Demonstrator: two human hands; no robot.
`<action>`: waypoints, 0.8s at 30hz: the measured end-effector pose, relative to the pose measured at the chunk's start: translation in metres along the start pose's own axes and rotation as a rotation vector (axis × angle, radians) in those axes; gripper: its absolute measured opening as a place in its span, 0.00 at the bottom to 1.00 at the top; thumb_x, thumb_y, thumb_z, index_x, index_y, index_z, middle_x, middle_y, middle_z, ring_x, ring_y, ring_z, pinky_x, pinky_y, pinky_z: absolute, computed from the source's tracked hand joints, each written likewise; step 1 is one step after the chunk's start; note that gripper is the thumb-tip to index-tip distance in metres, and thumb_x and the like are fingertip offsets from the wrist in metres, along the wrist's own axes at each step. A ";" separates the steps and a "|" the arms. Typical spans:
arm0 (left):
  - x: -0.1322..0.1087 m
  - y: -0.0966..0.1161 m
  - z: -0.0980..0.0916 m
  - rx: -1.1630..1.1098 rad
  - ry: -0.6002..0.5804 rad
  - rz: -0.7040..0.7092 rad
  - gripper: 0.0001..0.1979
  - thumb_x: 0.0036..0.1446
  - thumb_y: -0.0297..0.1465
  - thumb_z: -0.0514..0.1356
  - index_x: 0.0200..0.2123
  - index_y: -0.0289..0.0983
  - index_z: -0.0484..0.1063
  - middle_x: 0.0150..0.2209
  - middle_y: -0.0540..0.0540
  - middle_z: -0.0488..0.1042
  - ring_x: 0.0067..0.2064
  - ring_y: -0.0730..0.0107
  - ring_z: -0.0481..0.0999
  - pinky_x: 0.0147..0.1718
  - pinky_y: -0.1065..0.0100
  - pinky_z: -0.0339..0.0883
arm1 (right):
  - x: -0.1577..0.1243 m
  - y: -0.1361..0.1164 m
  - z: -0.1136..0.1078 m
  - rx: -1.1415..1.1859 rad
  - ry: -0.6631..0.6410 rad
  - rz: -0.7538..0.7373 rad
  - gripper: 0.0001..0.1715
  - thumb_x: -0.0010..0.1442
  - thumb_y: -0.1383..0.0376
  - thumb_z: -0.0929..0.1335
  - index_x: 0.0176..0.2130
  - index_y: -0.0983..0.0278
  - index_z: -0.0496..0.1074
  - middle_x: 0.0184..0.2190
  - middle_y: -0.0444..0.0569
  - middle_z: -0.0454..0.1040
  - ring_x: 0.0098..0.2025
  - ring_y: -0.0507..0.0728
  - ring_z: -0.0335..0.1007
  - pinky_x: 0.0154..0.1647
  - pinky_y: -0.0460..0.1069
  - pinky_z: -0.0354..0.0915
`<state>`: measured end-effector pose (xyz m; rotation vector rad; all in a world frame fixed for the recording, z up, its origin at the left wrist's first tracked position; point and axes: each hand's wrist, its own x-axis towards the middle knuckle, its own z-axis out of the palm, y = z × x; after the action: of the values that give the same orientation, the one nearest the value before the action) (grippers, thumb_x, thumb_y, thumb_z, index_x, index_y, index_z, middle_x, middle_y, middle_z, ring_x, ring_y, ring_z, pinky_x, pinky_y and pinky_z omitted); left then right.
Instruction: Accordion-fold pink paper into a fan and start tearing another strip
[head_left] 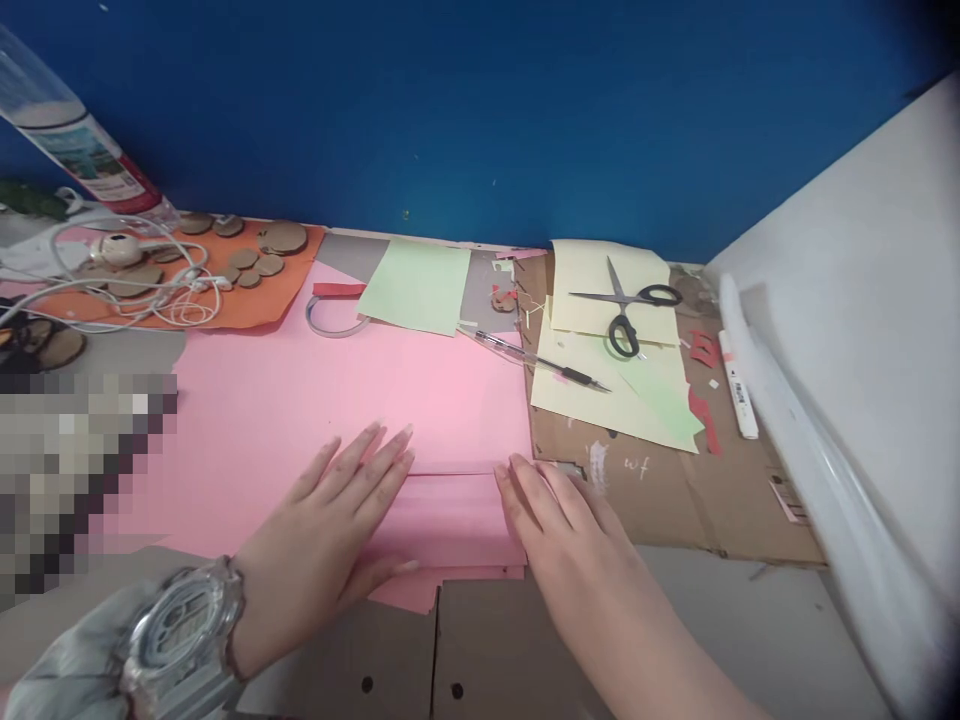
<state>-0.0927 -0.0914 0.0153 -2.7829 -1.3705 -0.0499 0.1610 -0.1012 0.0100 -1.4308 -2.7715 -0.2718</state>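
Note:
A large sheet of pink paper (300, 390) lies over the table, its near part folded into a strip (450, 520). My left hand (337, 510) rests flat on the left end of this fold, fingers stretched out and thumb apart. At the fold's right end, my right hand (562, 510) presses down with its fingers extended, by the edge of the brown cardboard (675, 500). Neither hand holds anything. A clear watch (184, 625) and a grey scrunchie (71, 650) are on my left wrist.
Black-handled scissors (622, 300) and a pen (547, 362) lie on yellow paper (600, 400). A white marker (738, 385) sits farther right. Green paper (420, 285), orange paper (277, 310) with wood slices, white earphones (120, 248) and a bottle (82, 140) are behind, before a blue wall (487, 120).

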 end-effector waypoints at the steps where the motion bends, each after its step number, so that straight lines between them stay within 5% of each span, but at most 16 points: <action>1: 0.000 0.001 0.003 -0.009 -0.005 -0.006 0.34 0.59 0.48 0.48 0.63 0.35 0.52 0.65 0.44 0.52 0.66 0.53 0.48 0.62 0.52 0.36 | 0.000 -0.001 0.001 0.003 -0.007 0.002 0.34 0.49 0.78 0.58 0.56 0.75 0.64 0.53 0.58 0.68 0.53 0.66 0.60 0.49 0.61 0.65; 11: -0.003 -0.006 0.012 -0.070 -0.018 -0.010 0.37 0.58 0.49 0.49 0.65 0.35 0.47 0.65 0.44 0.51 0.67 0.51 0.44 0.61 0.47 0.35 | 0.026 0.010 -0.019 0.186 -0.085 -0.067 0.25 0.63 0.68 0.56 0.56 0.68 0.65 0.57 0.53 0.67 0.58 0.62 0.61 0.61 0.63 0.55; 17: -0.004 -0.009 0.015 -0.070 -0.022 -0.003 0.40 0.56 0.51 0.50 0.65 0.36 0.44 0.66 0.44 0.50 0.66 0.47 0.43 0.60 0.46 0.37 | 0.036 -0.013 -0.008 0.345 -0.151 -0.086 0.34 0.65 0.56 0.56 0.63 0.73 0.52 0.65 0.57 0.49 0.65 0.61 0.47 0.62 0.57 0.57; 24: -0.012 -0.015 0.017 0.005 0.002 -0.094 0.48 0.53 0.56 0.49 0.66 0.32 0.39 0.66 0.40 0.46 0.66 0.42 0.43 0.59 0.46 0.38 | 0.023 -0.016 0.005 0.344 -0.195 -0.058 0.43 0.63 0.49 0.56 0.65 0.73 0.44 0.66 0.57 0.40 0.67 0.64 0.38 0.63 0.67 0.50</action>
<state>-0.1120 -0.0908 -0.0015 -2.7121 -1.4976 -0.0521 0.1351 -0.0909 0.0046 -1.3549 -2.8240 0.3485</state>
